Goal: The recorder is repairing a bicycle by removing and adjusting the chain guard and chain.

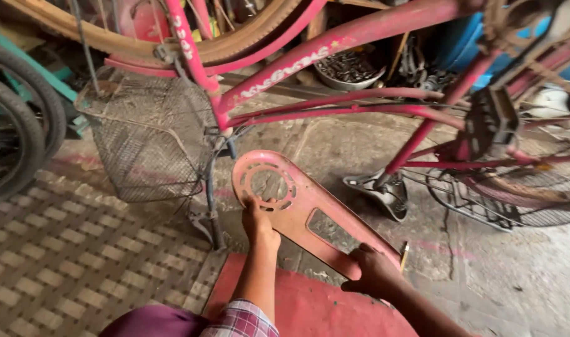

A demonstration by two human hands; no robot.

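The chain guard (304,209) is a long, flat, faded-pink metal cover, worn and scuffed. Its rounded end, with a ring of slots around a round hole, sits just above the left hand (258,226). The narrow end, past an oval cutout, lies under the right hand (373,269).

Concrete floor (516,281): woven mat (67,249), upturned bicycle (360,100).

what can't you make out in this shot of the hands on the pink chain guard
Head view only:
- Right hand fingertips: curled under the chain guard, so its grip is hidden.
- Bicycle wheels: cut off by the top and right edges.
- Bowl contents behind the frame: too small and dark.
- Left hand palm: faces away, contact hidden.
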